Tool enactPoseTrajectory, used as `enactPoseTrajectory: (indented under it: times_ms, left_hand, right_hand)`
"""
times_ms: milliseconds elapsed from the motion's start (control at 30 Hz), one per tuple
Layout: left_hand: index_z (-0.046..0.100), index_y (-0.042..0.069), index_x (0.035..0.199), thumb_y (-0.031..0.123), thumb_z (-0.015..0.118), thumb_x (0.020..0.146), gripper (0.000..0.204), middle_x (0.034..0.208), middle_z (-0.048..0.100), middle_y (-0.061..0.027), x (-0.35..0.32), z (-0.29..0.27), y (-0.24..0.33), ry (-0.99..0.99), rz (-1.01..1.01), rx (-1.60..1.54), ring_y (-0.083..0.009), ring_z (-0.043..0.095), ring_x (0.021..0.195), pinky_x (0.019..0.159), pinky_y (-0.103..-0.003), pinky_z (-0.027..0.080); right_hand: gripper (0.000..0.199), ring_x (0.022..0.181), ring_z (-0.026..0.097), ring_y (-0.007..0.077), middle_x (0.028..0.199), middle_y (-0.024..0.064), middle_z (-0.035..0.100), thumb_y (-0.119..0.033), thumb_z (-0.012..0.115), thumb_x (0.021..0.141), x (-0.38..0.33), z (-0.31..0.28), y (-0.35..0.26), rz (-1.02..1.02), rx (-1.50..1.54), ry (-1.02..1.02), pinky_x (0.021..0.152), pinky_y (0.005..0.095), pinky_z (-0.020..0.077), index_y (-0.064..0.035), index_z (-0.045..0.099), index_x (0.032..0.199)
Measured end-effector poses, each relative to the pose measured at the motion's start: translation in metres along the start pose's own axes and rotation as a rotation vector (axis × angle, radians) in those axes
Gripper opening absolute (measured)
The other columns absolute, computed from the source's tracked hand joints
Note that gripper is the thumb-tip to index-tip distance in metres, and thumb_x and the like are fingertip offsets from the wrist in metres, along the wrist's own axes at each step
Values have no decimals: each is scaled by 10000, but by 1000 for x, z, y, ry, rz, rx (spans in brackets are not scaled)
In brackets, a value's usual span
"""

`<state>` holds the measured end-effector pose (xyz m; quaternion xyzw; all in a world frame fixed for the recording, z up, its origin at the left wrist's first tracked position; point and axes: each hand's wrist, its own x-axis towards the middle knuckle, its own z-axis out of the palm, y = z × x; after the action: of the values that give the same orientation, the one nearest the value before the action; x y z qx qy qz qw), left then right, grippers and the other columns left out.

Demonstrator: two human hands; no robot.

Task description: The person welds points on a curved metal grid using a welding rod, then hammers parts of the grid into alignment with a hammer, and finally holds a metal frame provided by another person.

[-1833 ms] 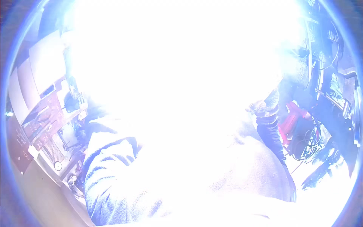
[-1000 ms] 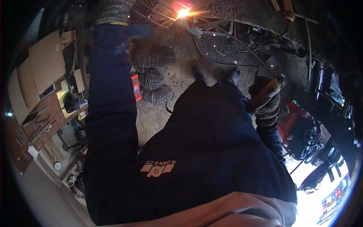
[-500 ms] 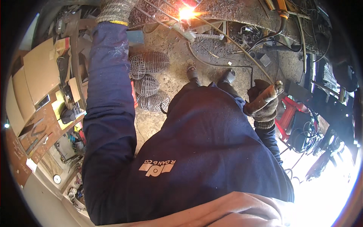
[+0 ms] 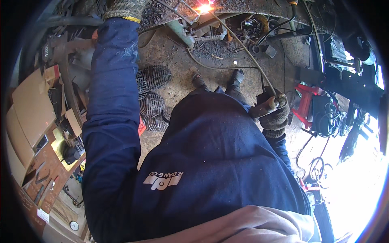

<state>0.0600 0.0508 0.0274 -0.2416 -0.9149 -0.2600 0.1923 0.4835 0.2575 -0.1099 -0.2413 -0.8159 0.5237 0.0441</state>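
- Against the view half a second back, the whole scene sits lower and a little nearer: the boots [image 4: 216,79] and the glowing weld spot [image 4: 204,7] are placed much as they were, and the glare at the lower right has spread.
- The workbench edge [image 4: 243,6] runs along the top, rusty and littered, with the bright arc burning on it.
- The left hand [image 4: 123,8], in a knitted grey glove, reaches up to the bench at the top rim; its fingers are cut off by the picture's edge, so I cannot tell whether they grip anything.
- The right hand [image 4: 274,115], also gloved, is closed around the electrode holder [image 4: 263,108], held well below the bench, beside the body.
- The welding rod [image 4: 243,52] runs from the holder in that fist, long and thin, up and left to the spark.
- Three wire mesh baskets [image 4: 153,91] lie on the dirt floor by the left sleeve; their insides cannot be made out.
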Motion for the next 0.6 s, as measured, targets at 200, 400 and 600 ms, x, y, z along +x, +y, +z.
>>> enactPoseTrajectory:
  times_ms: [200, 400, 600]
  left_hand:
    - [646, 43, 1295, 563, 641, 972, 613, 1065, 722, -175, 1, -4, 5, -76, -44, -87, -301, 697, 974, 864, -401, 540]
    - [624, 18, 1331, 531, 638, 987, 618, 1108, 709, -164, 5, 1, -3, -91, -11, -94, -292, 684, 1006, 877, -402, 535]
    - [619, 6, 1331, 529, 642, 987, 627, 1119, 705, -161, 4, 2, -4, -50, 8, -86, -302, 675, 1023, 890, -414, 530]
  right_hand:
    - [328, 849, 683, 220, 952, 123, 703, -210, 663, 997, -16, 22, -15, -70, -78, 141, 758, 368, 576, 39, 639, 1209]
    - [295, 829, 672, 187, 938, 103, 707, -161, 621, 980, -19, 32, -7, -118, -113, 149, 749, 346, 569, 48, 631, 1188]
    - [231, 785, 644, 161, 902, 91, 701, -155, 615, 953, -15, 36, -10, -75, -128, 118, 725, 315, 533, 20, 647, 1101]
